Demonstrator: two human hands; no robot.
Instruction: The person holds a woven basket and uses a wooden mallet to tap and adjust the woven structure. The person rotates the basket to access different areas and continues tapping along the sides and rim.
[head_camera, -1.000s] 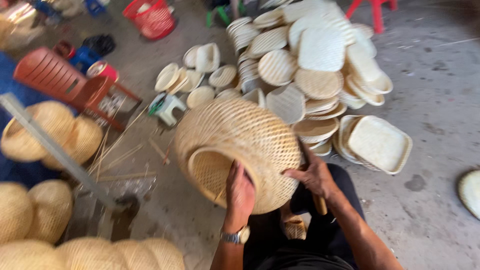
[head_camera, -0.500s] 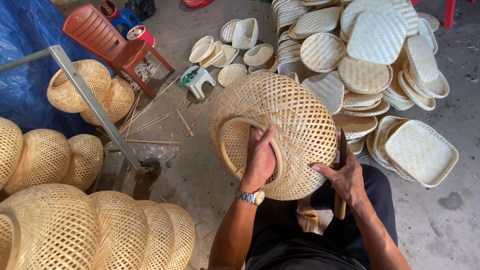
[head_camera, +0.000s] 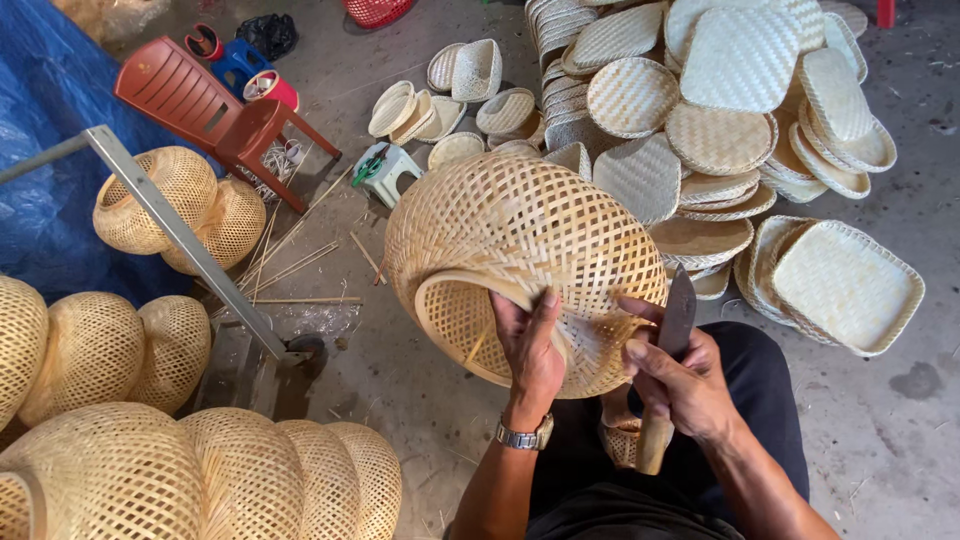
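A: We start at the left. We see a blue tarp (head_camera: 50, 130), a slanted metal bar (head_camera: 180, 235) and many round woven lampshades (head_camera: 180, 205), some behind the bar and more lined up at the bottom left (head_camera: 200, 470). A red plastic chair (head_camera: 215, 105) stands behind them.

B: And in the middle?

A: In the middle is the woven bamboo basket (head_camera: 520, 245) we work on. It lies on its side above our knees, and its open mouth faces down and toward us. Our left hand (head_camera: 530, 345) is closed on the rim of this mouth — the thumb on the outside, the fingers hooked inside.

B: How do we think it will handle?

A: We judge it is light and a little springy, because the weave is open and thin. It is stiff at the rim band, so the rim is the good place to hold; the side wall can bend or crack if we press it hard.

B: And the right side?

A: Our right hand (head_camera: 685, 385) grips the wooden handle of a knife (head_camera: 675, 345) — the blade points up, just beside the basket wall. Behind it, flat woven trays (head_camera: 720, 100) are piled on the concrete floor (head_camera: 900, 440), and square ones (head_camera: 845, 285) lie at the far right.
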